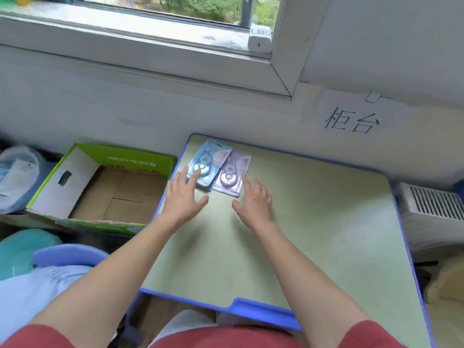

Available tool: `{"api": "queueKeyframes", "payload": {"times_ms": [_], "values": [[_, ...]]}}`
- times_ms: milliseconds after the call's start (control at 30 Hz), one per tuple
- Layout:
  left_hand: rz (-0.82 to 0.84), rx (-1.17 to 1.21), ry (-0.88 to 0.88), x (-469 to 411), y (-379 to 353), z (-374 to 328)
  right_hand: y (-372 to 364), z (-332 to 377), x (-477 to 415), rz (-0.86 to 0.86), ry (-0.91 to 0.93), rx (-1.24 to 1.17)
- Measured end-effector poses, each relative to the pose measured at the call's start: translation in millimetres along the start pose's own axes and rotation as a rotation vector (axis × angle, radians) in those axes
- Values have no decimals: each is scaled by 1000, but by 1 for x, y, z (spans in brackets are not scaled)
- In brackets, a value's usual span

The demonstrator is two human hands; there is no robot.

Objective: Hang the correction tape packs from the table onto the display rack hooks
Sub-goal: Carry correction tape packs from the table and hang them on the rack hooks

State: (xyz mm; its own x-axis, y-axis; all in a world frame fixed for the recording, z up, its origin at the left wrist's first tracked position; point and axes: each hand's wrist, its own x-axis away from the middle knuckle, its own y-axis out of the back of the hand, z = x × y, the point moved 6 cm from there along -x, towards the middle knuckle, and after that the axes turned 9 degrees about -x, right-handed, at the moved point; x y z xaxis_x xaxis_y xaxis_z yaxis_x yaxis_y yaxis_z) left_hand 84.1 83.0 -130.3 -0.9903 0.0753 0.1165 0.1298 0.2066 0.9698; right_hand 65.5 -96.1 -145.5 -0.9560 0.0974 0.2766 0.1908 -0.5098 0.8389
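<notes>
Two correction tape packs lie side by side at the far left corner of the green table (313, 234): a blue pack (213, 159) on the left and a purple pack (234, 169) on the right. My left hand (184, 197) reaches over the table with straight spread fingers, its fingertips over the blue pack's near edge. My right hand (254, 199) is also spread flat, with its fingertips at the purple pack's near right corner. Neither hand holds anything. No display rack or hooks are in view.
An open green cardboard box (100, 187) stands left of the table. A white wall with a paper sign (351, 119) and a window sill (150, 54) lies behind. A white vented appliance (431, 209) sits to the right. Blue and teal seats (50, 249) are at lower left.
</notes>
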Motion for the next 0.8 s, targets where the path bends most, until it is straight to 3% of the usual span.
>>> {"api": "queueKeyframes", "payload": {"times_ms": [233,467,800], "values": [[85,-4,22,-61,-6,-3,-17,30,-66,137,167,109],[170,-15,-24,-91,-20,-9,-22,25,-72,81,235,204],[163,29,-32,-91,-29,-8,-6,-15,-67,-53,-88,70]]}}
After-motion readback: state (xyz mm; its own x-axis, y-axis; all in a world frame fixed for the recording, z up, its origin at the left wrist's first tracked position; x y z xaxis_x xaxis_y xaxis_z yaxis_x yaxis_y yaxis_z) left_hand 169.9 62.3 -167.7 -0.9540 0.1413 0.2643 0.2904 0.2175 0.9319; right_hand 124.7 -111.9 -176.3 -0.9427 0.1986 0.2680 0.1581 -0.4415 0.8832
